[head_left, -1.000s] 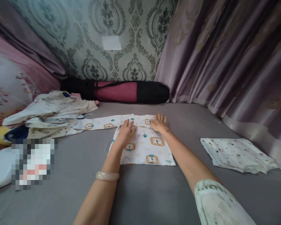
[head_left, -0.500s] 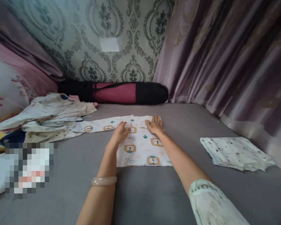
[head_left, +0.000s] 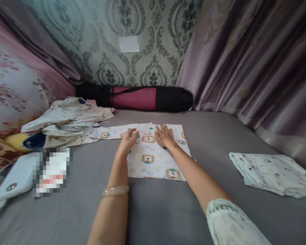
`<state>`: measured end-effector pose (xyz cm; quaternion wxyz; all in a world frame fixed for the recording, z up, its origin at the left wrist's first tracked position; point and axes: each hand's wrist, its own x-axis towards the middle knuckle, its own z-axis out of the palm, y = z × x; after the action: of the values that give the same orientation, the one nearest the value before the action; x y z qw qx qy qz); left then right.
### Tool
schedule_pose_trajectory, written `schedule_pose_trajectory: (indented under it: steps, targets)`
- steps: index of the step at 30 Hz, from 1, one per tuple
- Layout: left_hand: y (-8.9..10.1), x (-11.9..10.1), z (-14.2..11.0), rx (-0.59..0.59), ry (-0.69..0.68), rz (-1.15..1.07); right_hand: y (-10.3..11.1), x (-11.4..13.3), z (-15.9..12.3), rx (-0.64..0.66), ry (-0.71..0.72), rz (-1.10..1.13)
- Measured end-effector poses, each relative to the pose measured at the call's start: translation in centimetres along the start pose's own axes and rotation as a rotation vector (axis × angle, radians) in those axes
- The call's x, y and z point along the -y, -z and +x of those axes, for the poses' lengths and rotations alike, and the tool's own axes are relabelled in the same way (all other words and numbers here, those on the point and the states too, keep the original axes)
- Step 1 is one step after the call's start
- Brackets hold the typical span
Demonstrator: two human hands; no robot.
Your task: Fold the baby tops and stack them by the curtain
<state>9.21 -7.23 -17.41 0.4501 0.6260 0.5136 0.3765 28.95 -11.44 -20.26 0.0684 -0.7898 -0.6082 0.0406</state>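
A floral cloth [head_left: 12, 81] hung at the far left, with a yellow thing [head_left: 15, 141] below it and a white device [head_left: 19, 177] on the grey sheet [head_left: 153, 214]. Just beside the device lay a pale item [head_left: 53, 170], blurred into blocks and unreadable. Behind these a pile of clothes [head_left: 68, 115] spread in loose folds. From its edge the shirt's one outstretched sleeve [head_left: 112, 132] ran right to the body of the shirt [head_left: 155, 166], which lay flat on the sheet, white with lion prints, in the middle of the view. The left hand [head_left: 129, 140], on an arm with a bangle [head_left: 115, 191], was at the shirt's left shoulder, fingers bent to the right; whether it pinched the cloth could not be told. Beyond the shirt, a black and maroon bag [head_left: 134, 99] lay along the wall [head_left: 94, 41], below a white plate [head_left: 129, 44]. The right hand [head_left: 165, 136] rested palm down on the upper part of the shirt, fingers spread. A purple curtain [head_left: 244, 61] hung at the right, and a folded cloth [head_left: 272, 173] with small prints lay on the sheet, well apart from the shirt.
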Motion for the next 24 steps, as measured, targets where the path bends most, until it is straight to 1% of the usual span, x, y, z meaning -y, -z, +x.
schedule_pose_trajectory:
  steps: [3, 7, 9, 12, 15, 17, 21, 24]
  targets:
    - [0.5, 0.0, -0.1, -0.018, 0.018, -0.171, 0.2, -0.3, 0.2, 0.031, 0.004, 0.003]
    - [0.9, -0.1, -0.2, -0.093, 0.056, -0.259, 1.0, -0.2, 0.4, 0.108, -0.001, 0.043]
    - [1.0, -0.1, 0.0, -0.13, 0.055, -0.28, 1.3, 0.5, 0.4, 0.079, 0.008, 0.047]
    - [1.0, 0.4, 0.4, -0.164, 0.047, -0.294, 1.3, 2.3, 0.9, -0.022, 0.079, 0.046]
    - [1.2, 1.1, 0.8, -0.192, 0.057, -0.309, 0.8, 4.5, 1.9, -0.046, 0.147, 0.063]
    - [1.4, 1.6, 1.1, -0.225, 0.069, -0.323, 0.3, 5.5, 2.6, -0.036, 0.139, 0.077]
    - [2.3, 2.3, 1.6, -0.315, 0.132, -0.403, -0.4, 5.9, 3.2, 0.015, 0.107, 0.101]
    - [3.1, 2.6, 2.0, -0.441, 0.21, -0.482, -0.5, 5.7, 3.0, 0.017, 0.104, 0.091]
